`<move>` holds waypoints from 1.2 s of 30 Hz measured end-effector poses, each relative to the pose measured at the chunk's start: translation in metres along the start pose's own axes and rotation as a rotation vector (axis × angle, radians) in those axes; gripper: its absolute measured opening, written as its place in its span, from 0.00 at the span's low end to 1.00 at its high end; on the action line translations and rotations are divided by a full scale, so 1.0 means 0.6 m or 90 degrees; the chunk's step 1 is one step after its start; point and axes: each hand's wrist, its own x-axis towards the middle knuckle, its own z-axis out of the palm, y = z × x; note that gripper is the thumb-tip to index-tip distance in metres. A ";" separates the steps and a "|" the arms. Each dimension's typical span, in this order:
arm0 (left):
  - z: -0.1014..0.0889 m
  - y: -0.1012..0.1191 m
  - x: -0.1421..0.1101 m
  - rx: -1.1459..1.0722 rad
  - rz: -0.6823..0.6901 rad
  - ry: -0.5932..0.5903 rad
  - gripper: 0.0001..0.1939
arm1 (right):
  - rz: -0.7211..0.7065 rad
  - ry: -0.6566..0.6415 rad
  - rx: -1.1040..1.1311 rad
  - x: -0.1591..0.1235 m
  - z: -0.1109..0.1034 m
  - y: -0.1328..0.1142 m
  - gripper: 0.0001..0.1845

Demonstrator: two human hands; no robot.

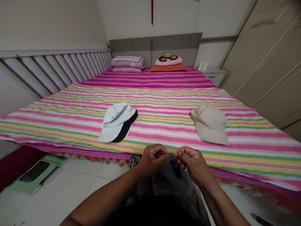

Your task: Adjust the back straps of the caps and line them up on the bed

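Observation:
A dark grey baseball cap (pixel 172 179) hangs in front of me over the bed's near edge, the gap above its back strap facing me. My left hand (pixel 155 158) pinches one end of the strap, and my right hand (pixel 191 160) pinches the other end close by. Whether the strap is fastened is too small to tell. On the bed to the left, a white cap (pixel 119 114) lies partly over a dark navy cap (pixel 125 128). A beige cap (pixel 210 122) lies by itself on the right, brim toward me.
Striped sheets cover the bed (pixel 160 97). Folded purple bedding (pixel 128 64) and a pink and orange stack (pixel 168 64) sit by the headboard (pixel 131 47). A green plastic stool (pixel 37 175) stands at lower left. There is a nightstand (pixel 215 76) and a wardrobe (pixel 265 59) at right.

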 end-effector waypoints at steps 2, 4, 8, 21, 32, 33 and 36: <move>-0.002 0.001 0.001 -0.048 -0.043 0.000 0.11 | 0.020 0.001 0.042 0.000 -0.004 0.002 0.12; -0.006 0.003 0.002 -0.082 -0.064 -0.011 0.11 | -0.066 0.027 -0.039 -0.004 -0.005 -0.002 0.10; -0.007 0.001 0.005 -0.154 -0.108 -0.029 0.11 | -0.364 -0.003 -0.293 -0.017 0.000 -0.013 0.11; 0.000 -0.005 0.000 -0.277 -0.192 -0.049 0.10 | -0.127 0.010 -0.124 -0.011 0.015 -0.003 0.07; -0.008 -0.013 0.002 -0.314 -0.240 -0.029 0.11 | -0.438 -0.013 -0.437 -0.016 0.005 0.002 0.13; -0.007 -0.012 0.003 -0.314 -0.242 -0.026 0.11 | -0.464 -0.012 -0.483 -0.017 0.005 0.002 0.14; -0.005 -0.011 0.004 -0.305 -0.245 -0.013 0.12 | -0.516 -0.011 -0.569 -0.016 0.006 0.005 0.15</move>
